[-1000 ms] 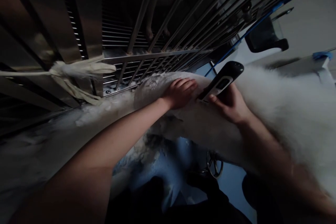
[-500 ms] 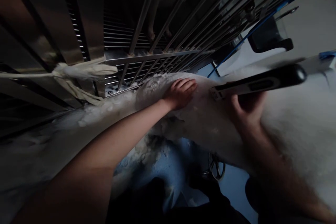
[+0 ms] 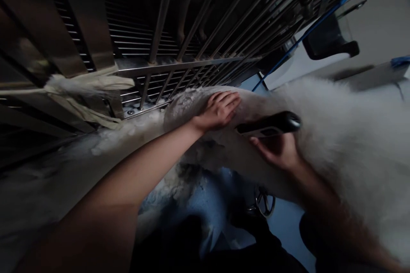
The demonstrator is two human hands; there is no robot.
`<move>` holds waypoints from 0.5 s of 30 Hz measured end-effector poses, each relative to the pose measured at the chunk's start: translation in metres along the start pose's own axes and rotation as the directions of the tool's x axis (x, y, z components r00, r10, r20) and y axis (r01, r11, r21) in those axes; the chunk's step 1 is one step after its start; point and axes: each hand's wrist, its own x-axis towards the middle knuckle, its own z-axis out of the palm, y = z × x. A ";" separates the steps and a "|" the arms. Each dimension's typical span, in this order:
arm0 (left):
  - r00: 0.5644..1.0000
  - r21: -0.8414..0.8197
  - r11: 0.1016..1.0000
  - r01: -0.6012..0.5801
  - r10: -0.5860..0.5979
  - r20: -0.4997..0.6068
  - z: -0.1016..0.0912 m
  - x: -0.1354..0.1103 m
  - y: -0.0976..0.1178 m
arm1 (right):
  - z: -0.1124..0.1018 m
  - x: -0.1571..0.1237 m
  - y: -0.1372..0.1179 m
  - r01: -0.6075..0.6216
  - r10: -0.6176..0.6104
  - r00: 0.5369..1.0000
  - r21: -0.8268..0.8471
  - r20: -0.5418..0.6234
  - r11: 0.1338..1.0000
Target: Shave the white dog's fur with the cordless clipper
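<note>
A white, fluffy animal [image 3: 339,136] lies across the middle and right of the head view, its fur short at the left end and long at the right. My left hand [image 3: 218,111] rests flat on the short-furred part, fingers stretched out. My right hand [image 3: 278,150] is closed around a black electric clipper [image 3: 268,124], which lies level against the animal's side, its blade end pointing left toward my left hand.
A steel cage with bars [image 3: 192,30] fills the top and left. A pale cloth strip [image 3: 80,89] is knotted round a cage post. Clumps of cut white fur [image 3: 128,132] lie on the table by the cage. A metal ring [image 3: 265,202] hangs below the blue table edge.
The clipper, lifted and swung out to the right half a second ago, has come back down against the animal's side nearer my left hand. My left hand has stayed in place.
</note>
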 end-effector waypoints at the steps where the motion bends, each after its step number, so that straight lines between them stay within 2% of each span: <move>1: 1.000 -0.006 1.000 0.002 -0.002 0.006 -0.001 0.001 0.000 | 0.001 -0.001 0.000 0.039 -0.039 0.999 0.039 -0.016 0.998; 4: 1.000 -0.014 1.000 -0.010 0.010 0.011 -0.002 0.004 -0.001 | 0.003 0.000 -0.002 0.162 -0.144 0.972 0.083 -0.184 0.983; 5: 1.000 -0.017 1.000 -0.016 0.016 0.012 -0.002 0.005 -0.001 | 0.003 0.001 -0.003 0.156 -0.144 0.973 0.055 -0.179 0.986; 8: 1.000 -0.024 1.000 -0.016 0.016 0.024 -0.001 0.007 -0.002 | 0.000 0.009 -0.005 0.087 -0.086 0.996 -0.056 0.019 0.995; 9: 1.000 -0.022 1.000 -0.011 0.012 0.028 -0.001 0.007 -0.002 | -0.002 0.014 -0.005 0.071 -0.069 0.997 -0.057 0.042 0.996; 10: 0.999 -0.017 1.000 -0.008 0.009 0.032 -0.001 0.007 -0.003 | -0.004 0.020 -0.004 0.063 -0.063 0.998 -0.036 0.022 0.997; 13: 0.999 0.001 1.000 -0.021 0.020 0.045 -0.002 0.006 -0.005 | -0.012 0.041 0.001 0.050 -0.044 0.988 0.039 -0.147 0.998; 15: 0.998 0.010 0.999 -0.033 0.032 0.055 -0.003 0.005 -0.007 | -0.015 0.052 0.006 0.008 -0.005 0.991 0.019 -0.134 1.000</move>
